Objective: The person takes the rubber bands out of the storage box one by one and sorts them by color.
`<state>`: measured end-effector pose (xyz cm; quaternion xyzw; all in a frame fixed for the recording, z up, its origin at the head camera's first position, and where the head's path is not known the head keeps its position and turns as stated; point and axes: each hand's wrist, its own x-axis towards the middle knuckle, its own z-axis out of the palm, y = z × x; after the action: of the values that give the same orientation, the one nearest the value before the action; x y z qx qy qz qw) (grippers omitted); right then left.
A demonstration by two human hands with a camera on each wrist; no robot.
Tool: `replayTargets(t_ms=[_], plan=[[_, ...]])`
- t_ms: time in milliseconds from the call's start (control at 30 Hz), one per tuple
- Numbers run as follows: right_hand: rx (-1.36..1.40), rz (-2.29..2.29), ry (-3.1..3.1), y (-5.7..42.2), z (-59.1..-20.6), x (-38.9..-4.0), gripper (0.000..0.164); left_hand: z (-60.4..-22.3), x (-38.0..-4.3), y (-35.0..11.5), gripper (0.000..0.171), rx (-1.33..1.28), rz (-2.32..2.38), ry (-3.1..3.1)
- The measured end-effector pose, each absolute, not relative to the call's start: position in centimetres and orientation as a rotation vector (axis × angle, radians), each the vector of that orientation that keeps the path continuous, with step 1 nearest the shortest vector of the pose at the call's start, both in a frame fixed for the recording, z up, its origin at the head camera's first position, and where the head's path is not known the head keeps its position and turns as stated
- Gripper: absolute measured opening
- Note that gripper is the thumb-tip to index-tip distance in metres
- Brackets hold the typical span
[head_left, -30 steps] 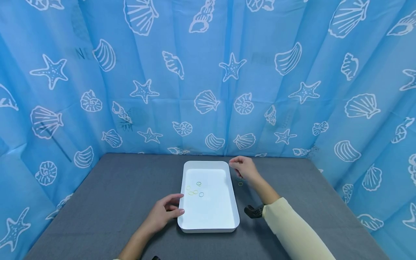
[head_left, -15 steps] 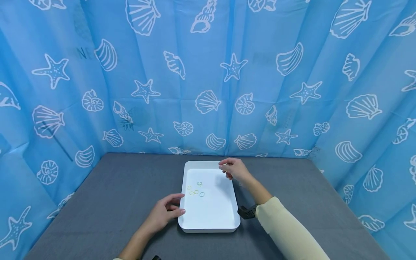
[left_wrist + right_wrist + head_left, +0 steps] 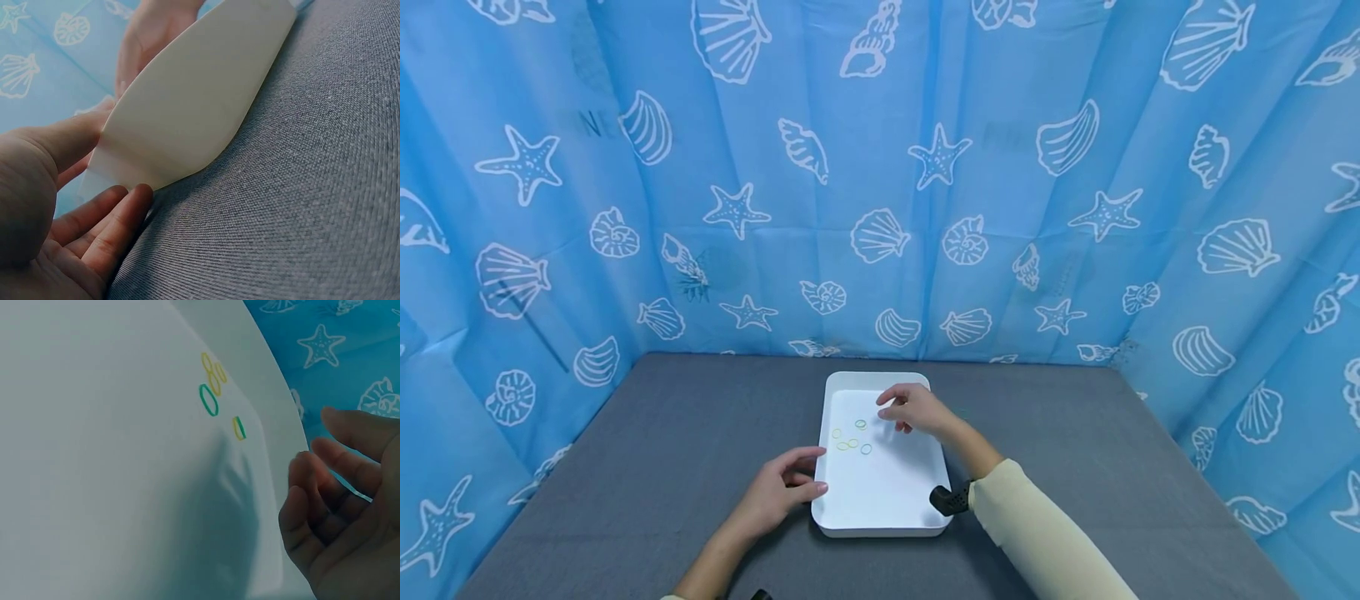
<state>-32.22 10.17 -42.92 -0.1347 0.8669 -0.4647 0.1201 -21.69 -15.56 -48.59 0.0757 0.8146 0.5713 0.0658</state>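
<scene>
My left hand (image 3: 782,487) holds the left wall of a white rectangular tray (image 3: 880,500), thumb and fingertips on the wall in the left wrist view. My right hand (image 3: 917,410) hovers over the far right half of the tray, loosely bent, with thumb and index fingertips apart. No held object can be made out in it. Several thin rubber bands lie in the tray, left of that hand. Among them are a yellow rubber band (image 3: 214,383), a green rubber band (image 3: 200,400) and a rubber band half yellow, half green (image 3: 235,428).
A grey cloth (image 3: 715,417) covers the table under the tray. Just right of the tray, a small green band-like thing (image 3: 962,412) shows beyond my right forearm. A blue curtain (image 3: 880,183) with shell prints hangs behind the table and along both sides.
From beyond the tray's far right corner, my right hand has moved left and nearer, over the tray, and its thumb and index finger are wider apart. My left hand and the bands inside stay put.
</scene>
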Motion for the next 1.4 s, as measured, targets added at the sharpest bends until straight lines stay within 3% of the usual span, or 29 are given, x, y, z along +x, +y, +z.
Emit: replayTargets(t_ms=[233, 933, 1400], plan=[[-0.478, -1.198, 2.525, 9.4, -43.7, -32.0, 0.027, -48.8, -21.8, -15.6, 0.053, 0.236, 1.738, 2.448], [-0.655, -1.026, 2.463, 8.5, -45.1, -31.8, 0.011, -48.8, -21.9, -15.7, 0.056, 0.262, 1.750, 2.425], [-0.606, -0.968, 2.520, 8.0, -45.3, -31.5, 0.014, -48.3, -21.4, -15.3, 0.054, 0.246, 1.786, 2.418]])
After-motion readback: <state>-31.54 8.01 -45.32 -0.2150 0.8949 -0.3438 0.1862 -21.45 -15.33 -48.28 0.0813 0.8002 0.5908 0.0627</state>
